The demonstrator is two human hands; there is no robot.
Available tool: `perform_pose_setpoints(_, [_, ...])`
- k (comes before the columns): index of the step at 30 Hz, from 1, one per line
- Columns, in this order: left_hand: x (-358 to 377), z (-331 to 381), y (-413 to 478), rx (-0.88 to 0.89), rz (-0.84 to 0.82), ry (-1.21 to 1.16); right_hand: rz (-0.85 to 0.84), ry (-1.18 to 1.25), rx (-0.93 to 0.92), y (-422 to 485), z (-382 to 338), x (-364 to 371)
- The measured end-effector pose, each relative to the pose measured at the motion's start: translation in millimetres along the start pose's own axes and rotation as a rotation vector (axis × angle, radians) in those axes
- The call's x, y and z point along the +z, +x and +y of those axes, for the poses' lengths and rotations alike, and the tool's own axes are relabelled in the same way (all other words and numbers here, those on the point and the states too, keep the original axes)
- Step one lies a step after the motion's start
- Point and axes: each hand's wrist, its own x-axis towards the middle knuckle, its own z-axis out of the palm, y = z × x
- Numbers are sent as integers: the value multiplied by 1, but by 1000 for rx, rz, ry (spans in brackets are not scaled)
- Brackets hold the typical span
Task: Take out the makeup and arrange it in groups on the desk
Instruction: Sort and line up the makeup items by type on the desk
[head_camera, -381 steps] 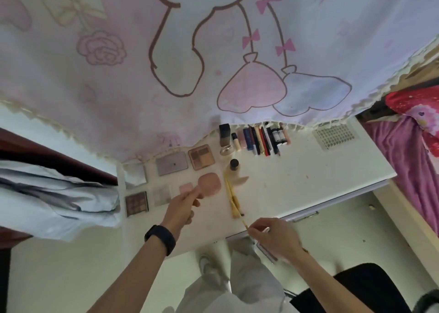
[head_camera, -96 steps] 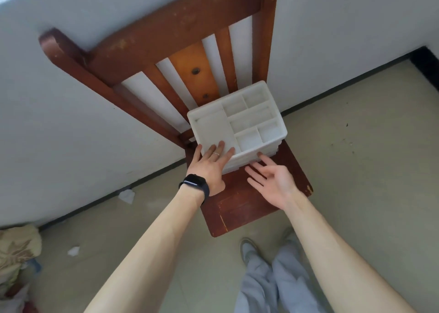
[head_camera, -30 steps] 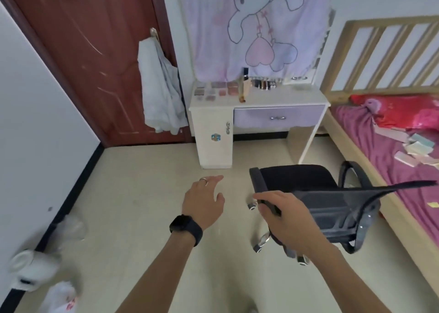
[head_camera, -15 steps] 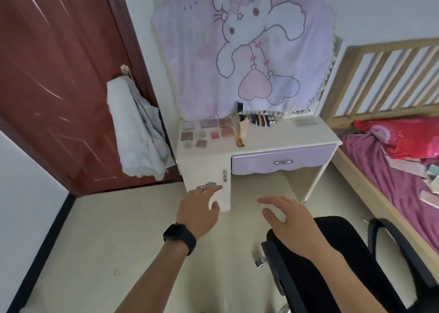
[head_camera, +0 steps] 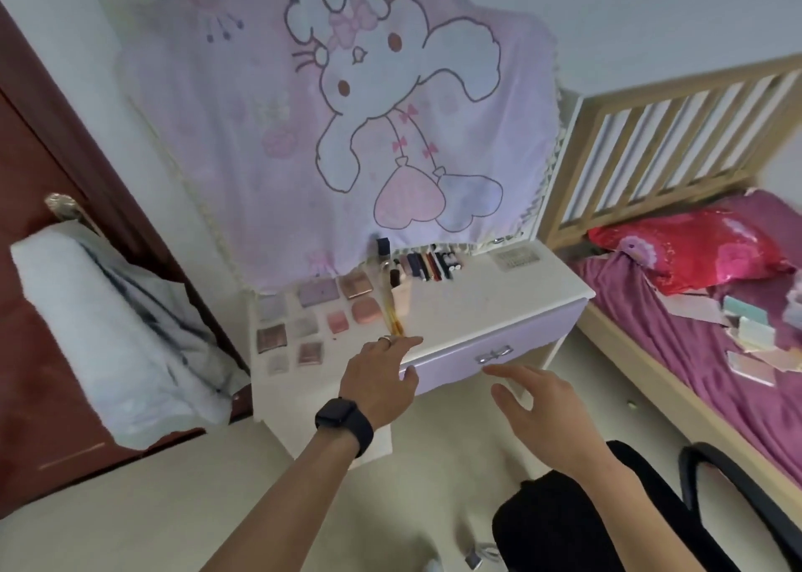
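Nearest, at the lower right, is the black office chair (head_camera: 564, 528). A second ago the right hand (head_camera: 542, 415) held its back; now that hand is off it and reaches forward, its grip apart, fingers spread on nothing. The left hand (head_camera: 377, 376), with a dark watch (head_camera: 345, 424) at the wrist, is stretched out too, grip apart and empty, its fingertips seen against the near edge of the desk (head_camera: 499, 293); I cannot tell whether they touch it.

The desk looms closer than half a second ago, so the person has come back to it with nothing to carry. Judging from that, taking out looks finished and only tidying of the groups may remain.

The makeup lies on the desk: flat palettes (head_camera: 312, 315) in rows over the left part, yellow-handled brushes (head_camera: 392, 315) running from the near edge toward the far edge, a pale bottle (head_camera: 401, 296) just beside them, and a row of slim sticks (head_camera: 427, 265) along the far edge. The right part is bare. The lilac drawer (head_camera: 490, 361) beneath is closed.

The chair sits to the right of the approach and does not block the reach. A white garment (head_camera: 108, 332) hangs on the door (head_camera: 26, 354) to the left, a bed (head_camera: 694, 332) lies to the right, and a rabbit-print cloth (head_camera: 347, 115) hangs behind, its hem reaching the far edge.
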Motion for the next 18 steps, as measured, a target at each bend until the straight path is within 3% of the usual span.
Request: perform_pose_setpoints(18, [59,17,271,180,-317,-20,45,47,265,222,88,-23])
